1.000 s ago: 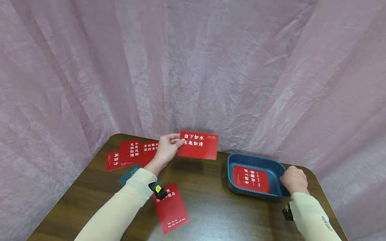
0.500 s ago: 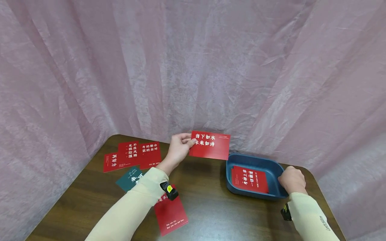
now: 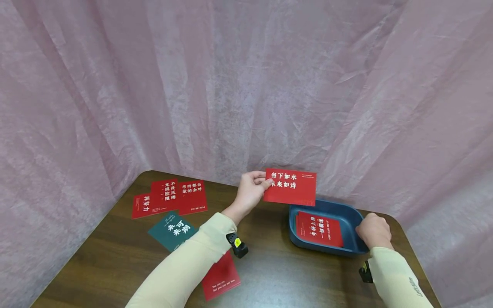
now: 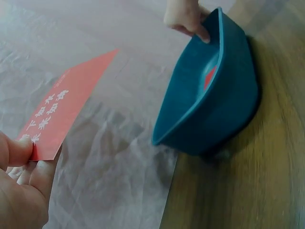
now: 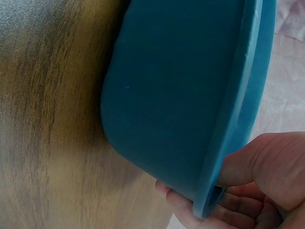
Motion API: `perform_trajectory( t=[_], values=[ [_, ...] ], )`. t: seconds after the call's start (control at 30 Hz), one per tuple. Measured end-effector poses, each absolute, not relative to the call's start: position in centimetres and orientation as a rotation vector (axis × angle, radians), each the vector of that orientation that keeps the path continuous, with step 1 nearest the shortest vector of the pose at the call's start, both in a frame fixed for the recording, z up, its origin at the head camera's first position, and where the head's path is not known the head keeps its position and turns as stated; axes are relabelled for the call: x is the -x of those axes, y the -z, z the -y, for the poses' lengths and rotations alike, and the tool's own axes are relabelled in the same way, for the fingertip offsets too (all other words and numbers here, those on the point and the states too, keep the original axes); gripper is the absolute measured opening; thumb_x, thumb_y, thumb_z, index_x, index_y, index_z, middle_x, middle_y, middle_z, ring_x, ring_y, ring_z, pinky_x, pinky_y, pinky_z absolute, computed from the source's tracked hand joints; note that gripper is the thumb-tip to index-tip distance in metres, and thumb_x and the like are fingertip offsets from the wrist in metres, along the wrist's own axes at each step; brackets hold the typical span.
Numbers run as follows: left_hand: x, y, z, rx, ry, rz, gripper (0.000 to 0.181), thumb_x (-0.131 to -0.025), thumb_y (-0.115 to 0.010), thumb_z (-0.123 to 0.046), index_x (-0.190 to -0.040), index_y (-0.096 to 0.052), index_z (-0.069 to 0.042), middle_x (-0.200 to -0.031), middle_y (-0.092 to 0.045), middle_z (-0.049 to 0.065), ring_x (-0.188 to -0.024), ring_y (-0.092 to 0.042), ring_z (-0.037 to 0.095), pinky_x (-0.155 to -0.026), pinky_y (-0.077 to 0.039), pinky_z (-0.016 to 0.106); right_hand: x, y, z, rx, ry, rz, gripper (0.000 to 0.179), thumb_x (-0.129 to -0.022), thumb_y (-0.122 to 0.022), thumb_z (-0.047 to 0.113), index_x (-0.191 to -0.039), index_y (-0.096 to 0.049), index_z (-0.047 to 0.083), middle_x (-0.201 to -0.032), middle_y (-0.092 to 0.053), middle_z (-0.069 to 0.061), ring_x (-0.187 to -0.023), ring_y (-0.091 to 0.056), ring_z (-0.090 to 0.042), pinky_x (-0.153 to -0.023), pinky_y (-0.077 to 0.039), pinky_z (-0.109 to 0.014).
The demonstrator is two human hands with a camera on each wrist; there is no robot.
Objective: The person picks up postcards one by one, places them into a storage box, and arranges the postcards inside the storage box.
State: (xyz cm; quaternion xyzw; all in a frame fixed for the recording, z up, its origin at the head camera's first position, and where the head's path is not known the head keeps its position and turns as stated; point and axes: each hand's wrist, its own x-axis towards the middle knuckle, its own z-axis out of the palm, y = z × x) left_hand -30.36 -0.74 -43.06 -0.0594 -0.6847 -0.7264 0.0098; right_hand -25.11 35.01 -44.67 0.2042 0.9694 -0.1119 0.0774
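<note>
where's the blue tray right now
In the head view, the blue tray sits on the right side of the wooden table, gripped by the right hand, with a red card inside.

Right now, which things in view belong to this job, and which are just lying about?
Job, apparently:
red card in left grip
blue tray in right grip
tray's top card
likely, loose red cards and green card

Just surroundings:
pink curtain
wooden table
</note>
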Motion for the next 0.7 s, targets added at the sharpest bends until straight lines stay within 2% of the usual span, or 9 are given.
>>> perform_trajectory(
  t=[0.23, 0.7],
  values=[
    [30.1, 43.3, -1.9, 0.227, 2.311, 2.134, 0.022, -0.085, -0.068, -0.014, -0.104, -0.065, -0.003, -0.087, -0.071, 0.011, -0.069, -0.065, 0.012, -0.056, -0.054, 0.026, 25.3, 44.8, -35.0, -0.631, 0.315, -2.907, 0.03, -0.082, -0.057, 0.015, -0.093, -0.056, -0.012, -0.084, -0.059, -0.03, -0.068, -0.057, -0.036, -0.051, -0.049, -0.042],
    [29.0, 44.3, -7.8, 0.069, 2.209, 2.261, 0.02, -0.083, -0.071, -0.013, -0.099, -0.067, -0.002, -0.079, -0.07, 0.003, -0.067, -0.065, 0.008, -0.058, -0.053, 0.025, 24.9, 44.5, -34.9, -0.632, 0.323, -2.908, 0.033, -0.082, -0.058, 0.015, -0.096, -0.056, -0.014, -0.082, -0.06, -0.029, -0.067, -0.057, -0.035, -0.052, -0.05, -0.042]
  ],
)
